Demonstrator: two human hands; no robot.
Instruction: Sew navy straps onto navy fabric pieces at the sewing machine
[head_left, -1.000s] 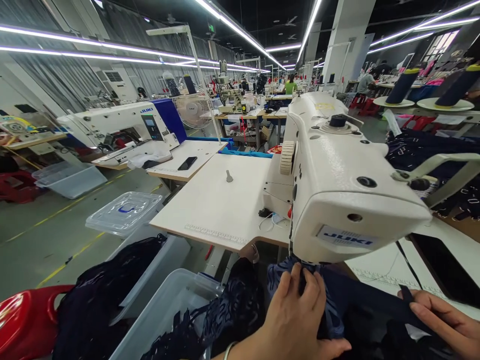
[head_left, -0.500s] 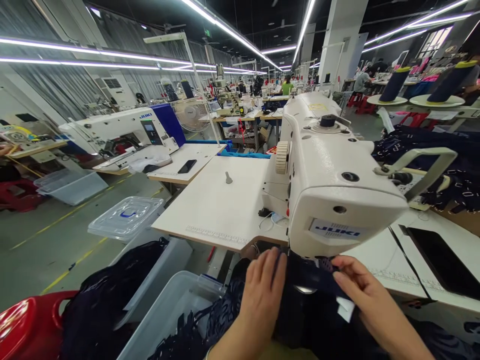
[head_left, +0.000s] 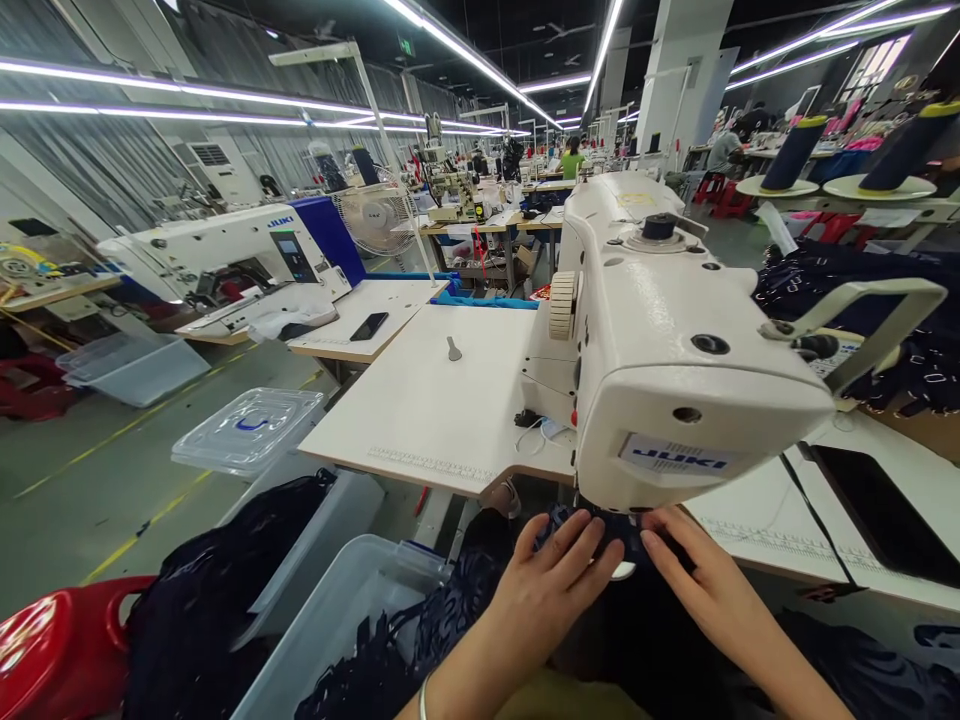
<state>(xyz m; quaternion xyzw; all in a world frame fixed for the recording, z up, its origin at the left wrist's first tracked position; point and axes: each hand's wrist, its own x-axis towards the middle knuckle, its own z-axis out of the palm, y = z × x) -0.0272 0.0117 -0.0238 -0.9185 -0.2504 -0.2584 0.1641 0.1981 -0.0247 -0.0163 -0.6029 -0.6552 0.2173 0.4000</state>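
Observation:
My left hand [head_left: 555, 575] lies over navy patterned fabric [head_left: 553, 520] below the head of the white JUKI sewing machine [head_left: 652, 400]. Its fingers are spread and stretched out on the cloth, and the thumb stands apart. Just to the right, my right hand [head_left: 697, 560] pinches the same navy piece, thumb and forefinger close together at its edge. A curved white edge [head_left: 624, 570] shows between the hands. The machine's head and my fingers hide the needle area.
At the left stand a clear bin [head_left: 330, 610] with navy pieces and a red container [head_left: 60, 640]. On the white table [head_left: 420, 400] lies a small grey metal piece [head_left: 454, 349]. A black phone-like slab [head_left: 885, 520] is at the right, below thread cones [head_left: 795, 155].
My left hand has shifted right and spread its fingers over the fabric. My right hand has come slightly left, nearer to it. The white tag by my right hand is out of sight.

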